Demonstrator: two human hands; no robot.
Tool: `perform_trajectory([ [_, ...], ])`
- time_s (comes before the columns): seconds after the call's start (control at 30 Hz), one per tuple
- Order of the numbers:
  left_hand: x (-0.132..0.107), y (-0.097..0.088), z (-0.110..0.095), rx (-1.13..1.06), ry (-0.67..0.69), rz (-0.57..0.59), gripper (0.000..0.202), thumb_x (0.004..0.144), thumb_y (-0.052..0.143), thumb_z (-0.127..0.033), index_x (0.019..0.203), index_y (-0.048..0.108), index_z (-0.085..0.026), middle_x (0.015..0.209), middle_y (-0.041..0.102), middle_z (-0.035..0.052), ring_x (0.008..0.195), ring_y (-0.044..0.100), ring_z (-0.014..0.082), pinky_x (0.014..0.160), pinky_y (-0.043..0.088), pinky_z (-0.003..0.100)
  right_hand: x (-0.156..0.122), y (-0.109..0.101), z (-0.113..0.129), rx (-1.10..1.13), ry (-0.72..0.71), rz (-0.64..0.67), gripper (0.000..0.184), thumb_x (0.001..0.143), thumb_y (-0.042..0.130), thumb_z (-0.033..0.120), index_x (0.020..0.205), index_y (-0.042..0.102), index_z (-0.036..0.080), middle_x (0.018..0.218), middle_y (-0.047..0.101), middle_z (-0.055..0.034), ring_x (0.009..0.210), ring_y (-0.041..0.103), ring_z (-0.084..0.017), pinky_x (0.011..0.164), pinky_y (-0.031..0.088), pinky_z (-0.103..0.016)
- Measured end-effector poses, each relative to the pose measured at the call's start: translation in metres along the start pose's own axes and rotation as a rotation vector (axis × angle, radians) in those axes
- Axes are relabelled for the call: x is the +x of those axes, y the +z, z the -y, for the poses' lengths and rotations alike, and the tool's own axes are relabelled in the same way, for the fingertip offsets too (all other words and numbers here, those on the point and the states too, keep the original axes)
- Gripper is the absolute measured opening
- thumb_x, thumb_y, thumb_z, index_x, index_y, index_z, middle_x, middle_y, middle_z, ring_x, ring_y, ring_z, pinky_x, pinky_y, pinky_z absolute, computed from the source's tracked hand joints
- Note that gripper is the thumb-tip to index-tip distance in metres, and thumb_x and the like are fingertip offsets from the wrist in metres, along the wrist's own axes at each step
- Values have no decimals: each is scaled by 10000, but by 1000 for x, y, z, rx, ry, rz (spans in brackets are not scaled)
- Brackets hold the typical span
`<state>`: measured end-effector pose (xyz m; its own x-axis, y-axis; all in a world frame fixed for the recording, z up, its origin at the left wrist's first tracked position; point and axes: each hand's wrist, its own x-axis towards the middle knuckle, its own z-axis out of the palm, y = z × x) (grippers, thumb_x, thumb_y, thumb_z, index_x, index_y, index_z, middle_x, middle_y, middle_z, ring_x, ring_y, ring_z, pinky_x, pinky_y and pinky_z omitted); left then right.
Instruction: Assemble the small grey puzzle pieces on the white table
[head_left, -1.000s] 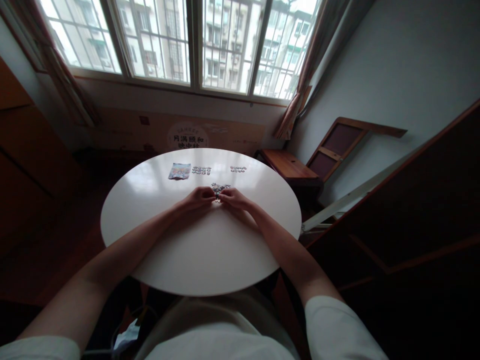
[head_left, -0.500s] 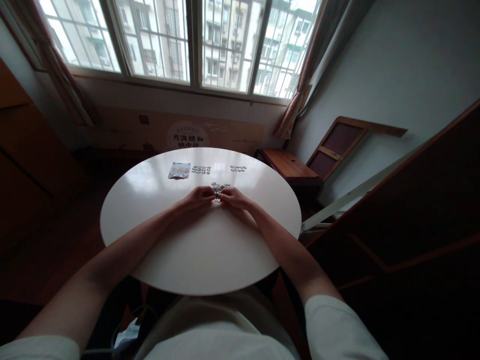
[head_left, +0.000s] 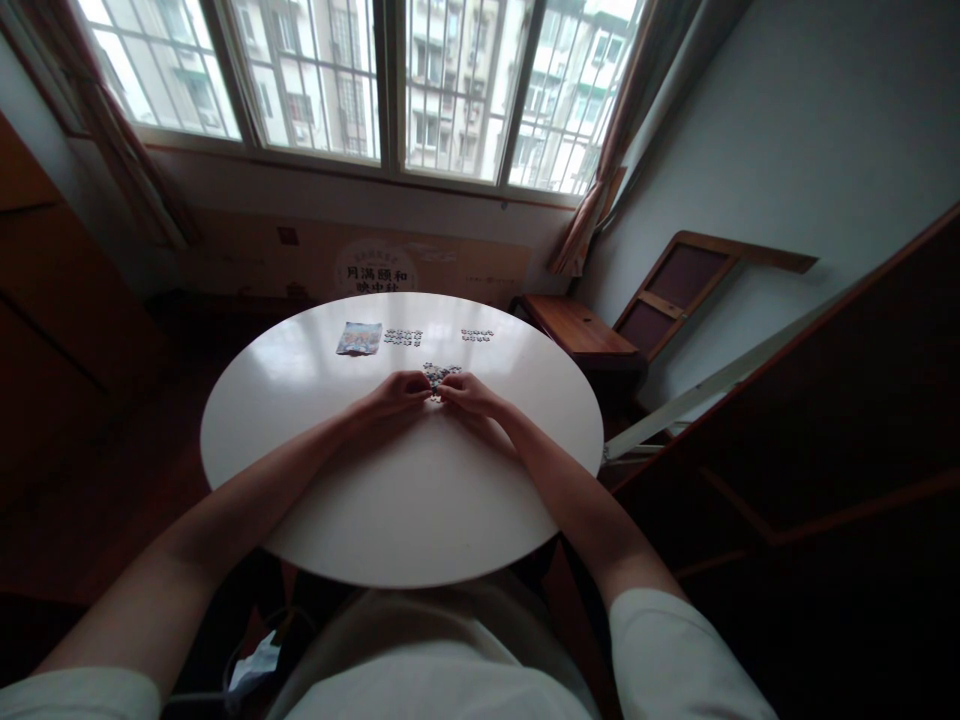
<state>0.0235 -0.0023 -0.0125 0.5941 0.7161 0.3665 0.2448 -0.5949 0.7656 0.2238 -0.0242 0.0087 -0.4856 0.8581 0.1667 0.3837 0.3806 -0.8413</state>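
Window (head_left: 337, 90) light is falling on a white table (head_left: 420, 500); your left hand (head_left: 405, 387) and right hand (head_left: 468, 392) are facing each other at the jigsaw pile's (head_left: 442, 374) near edge, fingers curled nearly closed, any hold too small to tell.

Your left hand (head_left: 405, 388) and right hand (head_left: 465, 390) nearly meet at a puzzle-piece pile (head_left: 442, 372) on the white table (head_left: 405, 500), while nearer its far edge lie a picture packet (head_left: 359, 338), rows of pieces (head_left: 403, 338) beside it, and, closer to the right edge, further rows (head_left: 477, 335).
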Motion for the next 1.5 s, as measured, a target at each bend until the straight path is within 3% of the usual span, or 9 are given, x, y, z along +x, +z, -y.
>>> perform_trajectory([
  [1.5,0,0,-4,44,19,-9,295,778,594,-387,805,636,-96,676,589,10,601,493,89,547,378,196,-1,0,2,-7,-23,1,361,775,572,458,712,607,105,637,597,-26,583,512,-108,550,375,-222],
])
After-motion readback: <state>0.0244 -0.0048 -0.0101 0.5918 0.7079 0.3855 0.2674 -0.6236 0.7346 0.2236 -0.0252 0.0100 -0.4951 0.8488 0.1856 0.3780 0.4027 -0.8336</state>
